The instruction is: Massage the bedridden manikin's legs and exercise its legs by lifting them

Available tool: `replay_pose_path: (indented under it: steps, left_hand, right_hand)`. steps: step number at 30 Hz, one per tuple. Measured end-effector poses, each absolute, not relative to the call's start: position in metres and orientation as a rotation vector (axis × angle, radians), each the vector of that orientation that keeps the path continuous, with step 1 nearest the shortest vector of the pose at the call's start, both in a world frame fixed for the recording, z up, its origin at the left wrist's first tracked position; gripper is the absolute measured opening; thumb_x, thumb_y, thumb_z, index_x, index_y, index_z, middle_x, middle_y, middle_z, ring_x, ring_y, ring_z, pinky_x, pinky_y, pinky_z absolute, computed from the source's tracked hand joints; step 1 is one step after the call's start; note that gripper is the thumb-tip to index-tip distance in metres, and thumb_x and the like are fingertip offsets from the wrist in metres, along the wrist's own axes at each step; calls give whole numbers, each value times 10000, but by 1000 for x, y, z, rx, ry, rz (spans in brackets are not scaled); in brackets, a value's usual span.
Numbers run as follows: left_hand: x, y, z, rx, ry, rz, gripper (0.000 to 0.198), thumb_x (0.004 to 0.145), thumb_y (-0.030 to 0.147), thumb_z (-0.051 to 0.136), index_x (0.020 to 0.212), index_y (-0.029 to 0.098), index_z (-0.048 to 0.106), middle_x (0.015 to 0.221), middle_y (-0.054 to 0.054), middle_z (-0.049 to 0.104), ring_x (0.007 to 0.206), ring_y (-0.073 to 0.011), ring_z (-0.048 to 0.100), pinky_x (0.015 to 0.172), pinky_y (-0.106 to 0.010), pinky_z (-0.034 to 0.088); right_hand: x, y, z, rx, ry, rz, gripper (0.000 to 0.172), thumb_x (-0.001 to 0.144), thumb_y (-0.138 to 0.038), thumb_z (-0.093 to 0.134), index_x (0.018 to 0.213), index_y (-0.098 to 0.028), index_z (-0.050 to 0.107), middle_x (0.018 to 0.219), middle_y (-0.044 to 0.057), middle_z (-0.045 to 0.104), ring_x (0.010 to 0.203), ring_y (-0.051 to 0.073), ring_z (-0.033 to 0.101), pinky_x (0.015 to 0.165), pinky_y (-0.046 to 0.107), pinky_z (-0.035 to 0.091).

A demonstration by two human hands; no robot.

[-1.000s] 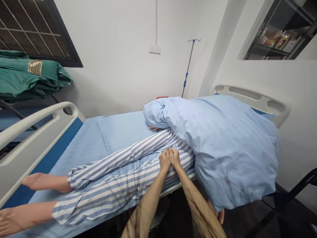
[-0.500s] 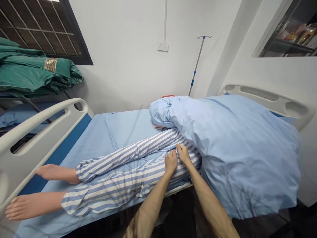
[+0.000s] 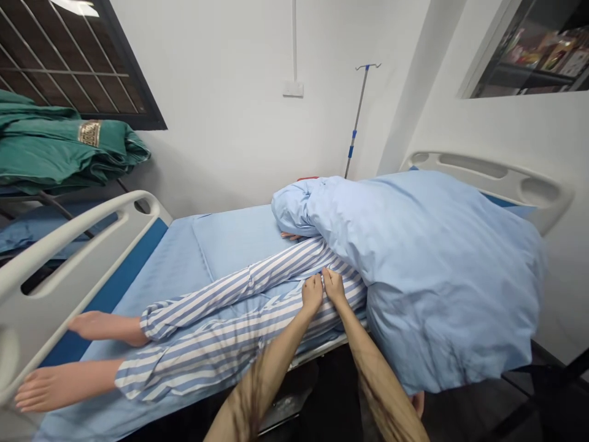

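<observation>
Striped patient trousers (image 3: 276, 313) lie directly under the left hand (image 3: 312, 296) and right hand (image 3: 334, 288), fingers (image 3: 318, 281) close together on the near leg's cloth, grip indeterminate, blue quilt (image 3: 437, 276) just beyond.

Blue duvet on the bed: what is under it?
The striped pyjama legs run in under the blue duvet, and a hand's fingers show at its edge; the body above the legs is covered and cannot be seen.

An IV pole (image 3: 356, 120) stands near a wall socket (image 3: 293, 89); folded green drapes (image 3: 55, 147) lie below a barred window (image 3: 78, 61).
</observation>
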State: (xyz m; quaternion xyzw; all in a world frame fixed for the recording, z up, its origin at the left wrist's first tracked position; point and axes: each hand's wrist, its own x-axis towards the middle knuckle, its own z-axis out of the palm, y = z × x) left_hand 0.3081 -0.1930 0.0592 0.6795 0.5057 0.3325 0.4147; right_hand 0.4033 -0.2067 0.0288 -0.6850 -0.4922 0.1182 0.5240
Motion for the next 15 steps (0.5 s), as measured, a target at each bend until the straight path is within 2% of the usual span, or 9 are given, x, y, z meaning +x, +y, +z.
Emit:
replay_pose_path:
  steps: [4, 8, 11, 15]
  left_hand:
    - [323, -188, 90, 1656, 1129, 956, 423, 973, 275, 338, 554, 213, 347, 544, 22, 438, 594, -123, 439, 627, -250, 335]
    - [344, -190, 99, 1660, 1046, 1122, 423, 977, 296, 357, 565, 219, 307, 541, 35, 373, 568, -114, 389, 612, -259, 313]
    - [352, -192, 82, 1726, 1195, 1158, 390, 985, 254, 365, 597, 218, 347, 564, 23, 433, 570, -117, 402, 626, -266, 310]
    - [346, -187, 53, 1817, 1349, 1014, 362, 1014, 218, 337, 683, 201, 483, 690, -25, 598, 655, -131, 522, 675, -259, 346]
  right_hand:
    - [405, -206, 30, -1508, -1098, 333, 444, 934, -500, 347, 598, -228, 448, 572, 31, 555, 589, 174, 480, 611, 293, 354]
    - [409, -206, 31, -1440, -1018, 381, 378, 910, -453, 371, 631, -224, 484, 604, 47, 589, 611, 191, 493, 601, 305, 378]
    - [413, -204, 29, -1482, -1014, 401, 330, 877, -420, 437, 609, -229, 463, 575, 29, 558, 589, 176, 460, 591, 303, 367]
    - [412, -204, 25, -1526, -1000, 360, 376, 880, -492, 476, 610, -232, 455, 556, 5, 518, 571, 158, 430, 591, 300, 345]
